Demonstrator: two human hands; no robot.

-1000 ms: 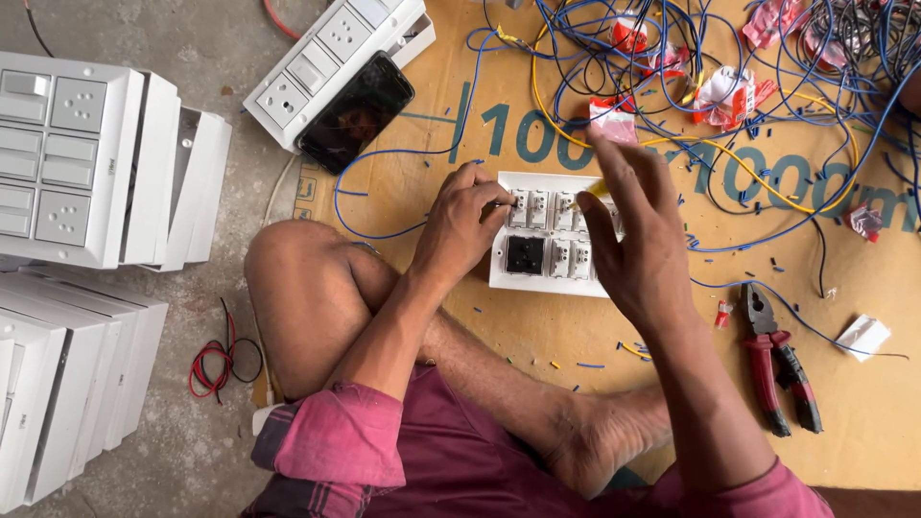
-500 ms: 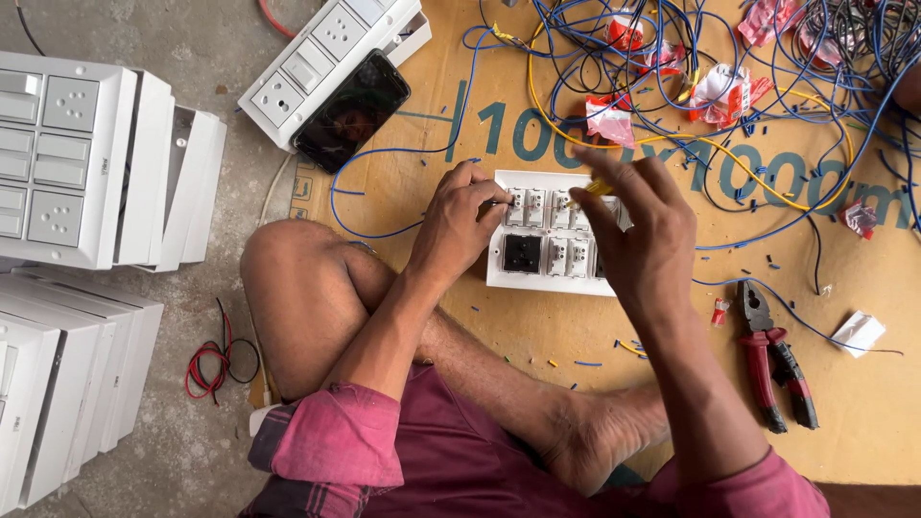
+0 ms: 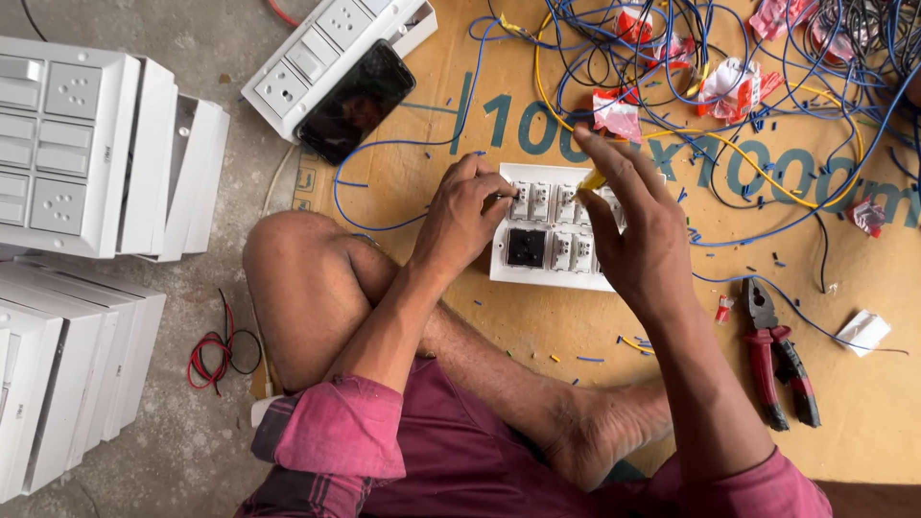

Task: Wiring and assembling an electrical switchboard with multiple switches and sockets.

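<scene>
A white switch plate (image 3: 547, 251) lies back side up on a brown cardboard sheet (image 3: 863, 403), showing several white modules and one black one. My left hand (image 3: 462, 213) rests on its left edge, fingertips pinching something at the top-left module; what it pinches is too small to tell. My right hand (image 3: 641, 228) covers the plate's right side and grips a thin yellow-handled tool (image 3: 591, 180) pointed down at the modules. A yellow wire (image 3: 729, 152) and a blue wire (image 3: 384, 144) run from the tangle above toward the plate.
Red-handled pliers (image 3: 779, 355) lie at the right, near a white paper scrap (image 3: 861, 332). A black phone (image 3: 357, 100) rests on a white switchboard (image 3: 305, 58) at top. Stacked white switch boxes (image 3: 86, 144) fill the left floor beside a coiled red-and-black wire (image 3: 213, 351). Wire offcuts litter the cardboard.
My right hand has lowered onto the plate, fingers closing over its right side with the tool. The left hand stays at the plate's left edge.
</scene>
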